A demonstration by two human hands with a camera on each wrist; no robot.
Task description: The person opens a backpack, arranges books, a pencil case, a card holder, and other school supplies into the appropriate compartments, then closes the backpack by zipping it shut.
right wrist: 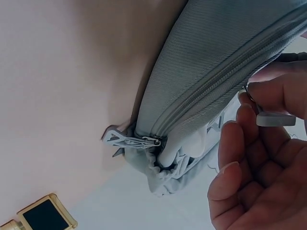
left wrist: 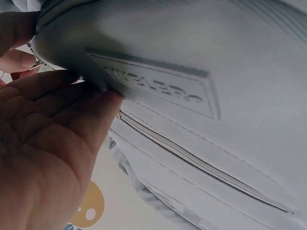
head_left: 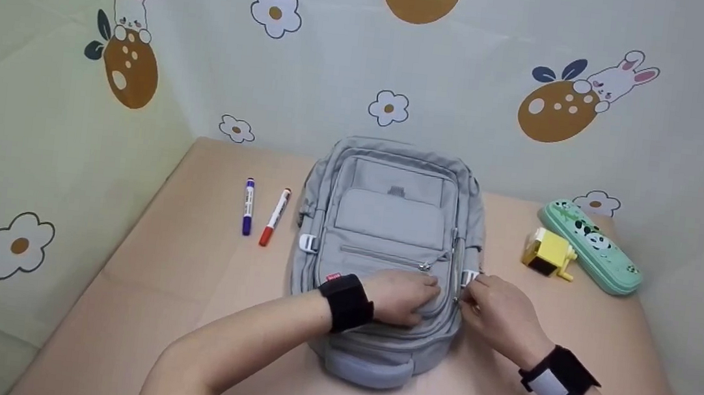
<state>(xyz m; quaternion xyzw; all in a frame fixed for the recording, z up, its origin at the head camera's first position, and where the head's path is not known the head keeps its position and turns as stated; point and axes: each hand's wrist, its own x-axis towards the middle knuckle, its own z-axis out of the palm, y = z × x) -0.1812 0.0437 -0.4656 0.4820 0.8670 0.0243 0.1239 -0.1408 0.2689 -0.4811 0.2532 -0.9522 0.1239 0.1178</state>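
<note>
A grey backpack (head_left: pixel 389 221) lies on the table with its front face up and its top handle (head_left: pixel 366 369) toward me. My left hand (head_left: pixel 400 297) rests on the lower front pocket, its fingertips touching the fabric. In the left wrist view, the fingers of this hand (left wrist: pixel 53 124) reach under a stitched label (left wrist: pixel 158 86). At the bag's right side my right hand (head_left: pixel 503 315) pinches a zipper pull. The right wrist view shows the pull's grey tab (right wrist: pixel 276 119) hanging below the thumb and finger of that hand (right wrist: pixel 268 167).
Left of the bag lie a blue marker (head_left: pixel 248 206) and a red marker (head_left: pixel 275 217). To its right are a yellow pencil sharpener (head_left: pixel 548 252) and a green panda pencil case (head_left: pixel 592 246). A printed cloth (head_left: pixel 334 58) hangs behind the table (head_left: pixel 187 272).
</note>
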